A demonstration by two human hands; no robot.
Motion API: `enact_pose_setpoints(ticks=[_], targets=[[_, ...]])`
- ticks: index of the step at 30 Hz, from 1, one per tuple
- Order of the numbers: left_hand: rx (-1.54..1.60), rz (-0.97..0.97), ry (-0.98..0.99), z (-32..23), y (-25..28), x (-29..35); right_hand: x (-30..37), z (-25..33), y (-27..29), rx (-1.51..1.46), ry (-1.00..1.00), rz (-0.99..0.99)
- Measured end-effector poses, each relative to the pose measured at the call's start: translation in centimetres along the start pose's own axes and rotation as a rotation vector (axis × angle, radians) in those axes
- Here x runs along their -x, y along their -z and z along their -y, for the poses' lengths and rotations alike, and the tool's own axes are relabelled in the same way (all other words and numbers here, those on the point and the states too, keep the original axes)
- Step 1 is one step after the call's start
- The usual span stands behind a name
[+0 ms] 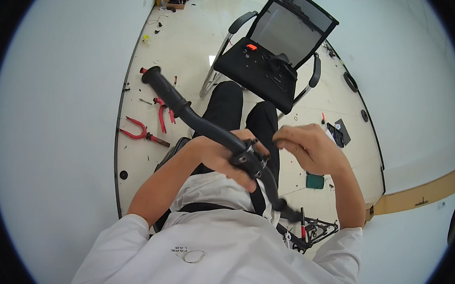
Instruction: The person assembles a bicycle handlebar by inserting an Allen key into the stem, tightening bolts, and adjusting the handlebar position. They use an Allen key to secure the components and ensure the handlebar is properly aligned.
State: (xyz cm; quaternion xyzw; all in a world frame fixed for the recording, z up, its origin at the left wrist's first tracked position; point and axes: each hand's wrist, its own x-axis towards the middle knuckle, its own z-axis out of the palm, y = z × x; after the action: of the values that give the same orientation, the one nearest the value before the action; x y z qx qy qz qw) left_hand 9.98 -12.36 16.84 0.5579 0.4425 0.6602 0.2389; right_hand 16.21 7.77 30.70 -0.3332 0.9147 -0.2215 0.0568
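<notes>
A black bicycle handlebar [210,128] lies slantwise across my lap, its grip [161,84] at the upper left and its other end at the lower right, blurred. My left hand [217,156] is closed around the middle, by the stem clamp [248,162] with its bolts. Just right of the clamp, apart from it, hangs my right hand [312,149]. Its thumb and fingers are pinched together; whatever sits between them is too small and dark to make out.
Ahead stands a black office chair [257,74] with small parts and tools on its seat. Red forks [135,129] lie on the floor at left. A black bicycle frame [313,231] is at lower right, near a green box [315,181] and an open tool case [336,133].
</notes>
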Motion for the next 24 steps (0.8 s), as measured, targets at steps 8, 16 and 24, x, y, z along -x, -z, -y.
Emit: enact_pose_setpoints(ticks=[8, 16, 24], targets=[[0.588, 0.278, -0.204, 2.1, -0.7, -0.1, 0.7, 1.9, -0.1, -0.16, 0.182, 0.006], [0.704, 0.403, -0.309, 1.4, -0.9, -1.3, 0.1, 1.7, 0.7, -0.248, 0.244, 0.034], [0.703, 0.46, -0.337, 2.1, -0.8, -1.7, 0.1, 1.6, 2.0, -0.12, 0.161, 0.143]])
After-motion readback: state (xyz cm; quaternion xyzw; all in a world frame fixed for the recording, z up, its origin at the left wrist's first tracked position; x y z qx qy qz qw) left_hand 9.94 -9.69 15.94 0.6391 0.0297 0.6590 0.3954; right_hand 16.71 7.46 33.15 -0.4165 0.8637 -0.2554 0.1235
